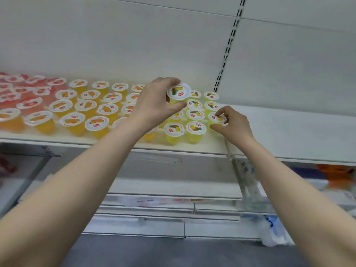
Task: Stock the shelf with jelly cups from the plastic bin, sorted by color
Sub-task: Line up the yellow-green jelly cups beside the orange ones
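The whole left end is smeared, and the red cups (28, 91) run off the frame edge there, so no counting them. The left hand (156, 105) and its forearm cover a few cups where the orange cups (92, 105) meet the yellow cups (194, 114), and the stuff on the lower shelves is too blurry to make out. The cups are clear little tubs with white peel lids showing a fruit picture and a red logo, text unreadable. They stand in rows on the white shelf (289, 132): red left, orange middle, yellow right. The left hand grips a raised cup (179, 92), yellow, lid tilted toward the camera, fingers curled over the far rim, thumb against the body, above the yellow rows. The right hand (234, 122) pinches the end cup (216, 119) at the right of those rows, fingertips on the lid rim, thumb low on its side.
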The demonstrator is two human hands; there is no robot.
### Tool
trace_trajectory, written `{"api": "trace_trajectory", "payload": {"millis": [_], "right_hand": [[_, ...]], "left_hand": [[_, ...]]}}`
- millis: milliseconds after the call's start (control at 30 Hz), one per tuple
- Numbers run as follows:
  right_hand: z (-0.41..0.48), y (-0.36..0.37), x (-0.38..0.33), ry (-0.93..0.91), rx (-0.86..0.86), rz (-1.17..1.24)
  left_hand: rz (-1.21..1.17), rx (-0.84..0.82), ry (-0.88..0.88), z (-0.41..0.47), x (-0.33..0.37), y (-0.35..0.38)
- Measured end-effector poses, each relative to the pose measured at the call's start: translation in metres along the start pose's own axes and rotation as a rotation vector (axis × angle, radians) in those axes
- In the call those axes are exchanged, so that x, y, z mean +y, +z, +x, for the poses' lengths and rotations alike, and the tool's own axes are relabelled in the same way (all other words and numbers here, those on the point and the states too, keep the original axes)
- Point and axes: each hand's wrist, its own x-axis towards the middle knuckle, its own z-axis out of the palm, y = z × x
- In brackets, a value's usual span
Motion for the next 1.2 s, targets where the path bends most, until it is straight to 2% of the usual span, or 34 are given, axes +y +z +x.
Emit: {"api": "trace_trajectory", "payload": {"millis": [267,667,967,1200], "right_hand": [[0.013,-0.004,0.019,-0.141,-0.091,0.018],[0.033,-0.029,0.039,-0.422,-0.210,-0.138],[0.038,-0.044,0.052,-0.534,-0.266,-0.249],[0.043,-0.053,0.051,-0.547,-0.165,-0.314]], "left_hand": [[0.087,0.031,-0.038,-0.006,0.037,0.021],[0.449,-0.131,0.185,-0.016,0.064,0.086],[0.573,-0.157,0.131,-0.026,0.052,0.118],[0.635,-0.146,0.138,-0.027,0.051,0.115]]}}
